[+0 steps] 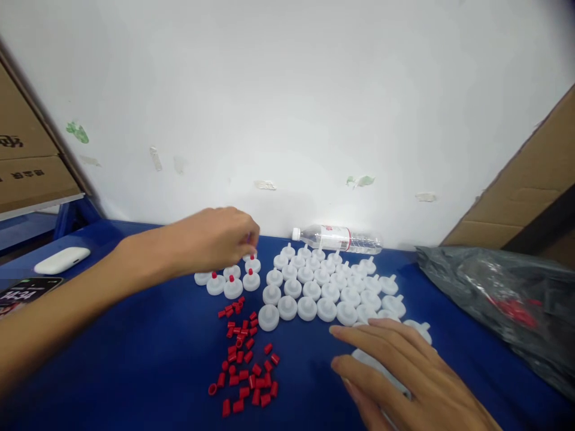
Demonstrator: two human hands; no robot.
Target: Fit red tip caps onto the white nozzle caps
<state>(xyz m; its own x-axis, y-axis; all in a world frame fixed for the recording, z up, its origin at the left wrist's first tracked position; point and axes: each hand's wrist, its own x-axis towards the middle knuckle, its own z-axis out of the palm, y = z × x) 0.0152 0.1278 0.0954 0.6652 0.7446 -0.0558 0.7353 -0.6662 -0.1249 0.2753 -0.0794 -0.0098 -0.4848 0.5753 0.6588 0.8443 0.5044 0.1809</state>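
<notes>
My left hand reaches over the back of a small group of white nozzle caps with red tips. Its fingers are curled down and closed just above the rearmost cap, and whatever they pinch is hidden. My right hand is stretched out at the front right, its fingers extended and a little apart. Beneath it, partly covered, lies a white cap. Rows of plain white nozzle caps stand upright between the hands, with several tilted at the right end. Small red tip covers lie scattered in front of them.
A clear plastic bottle lies on its side along the wall. To the right is a grey plastic bag with red pieces inside. A white case and a phone rest at the left, near cardboard boxes. The table is blue.
</notes>
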